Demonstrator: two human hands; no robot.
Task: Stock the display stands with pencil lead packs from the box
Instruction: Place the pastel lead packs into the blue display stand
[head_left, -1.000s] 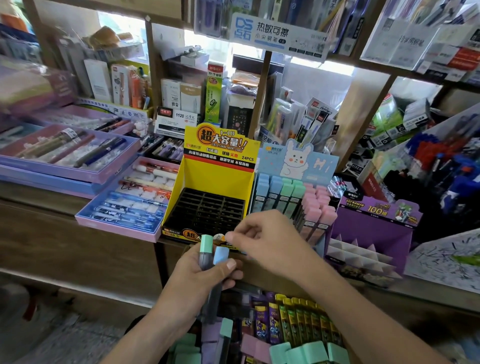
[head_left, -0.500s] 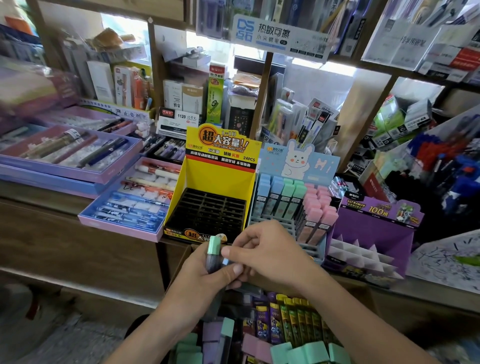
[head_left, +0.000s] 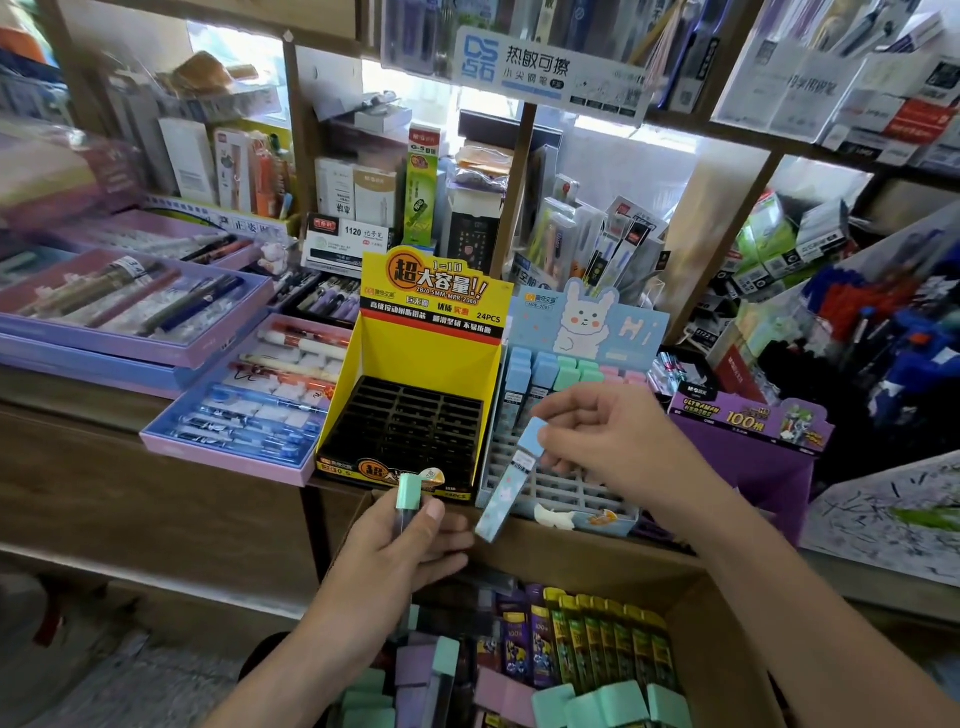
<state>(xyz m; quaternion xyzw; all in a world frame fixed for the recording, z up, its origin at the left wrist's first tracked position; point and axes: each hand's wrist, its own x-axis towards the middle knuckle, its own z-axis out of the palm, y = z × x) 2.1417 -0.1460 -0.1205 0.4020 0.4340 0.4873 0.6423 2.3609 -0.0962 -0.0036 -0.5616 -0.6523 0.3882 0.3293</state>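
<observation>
head | right hand (head_left: 618, 441) pinches blue-capped pack (head_left: 511, 475) by its cap, tilted over bunny stand (head_left: 566, 488) front-left corner | left hand (head_left: 400, 551) grips green-capped pack (head_left: 409, 491) above box (head_left: 727, 639) | my judgement: straighten pack upright, then seat in empty cell along stand's left edge.

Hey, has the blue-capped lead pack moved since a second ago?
Yes. The blue-capped pack went right and up, out of the left hand. The right hand now pinches its cap over the rabbit stand's empty front slots.
</observation>
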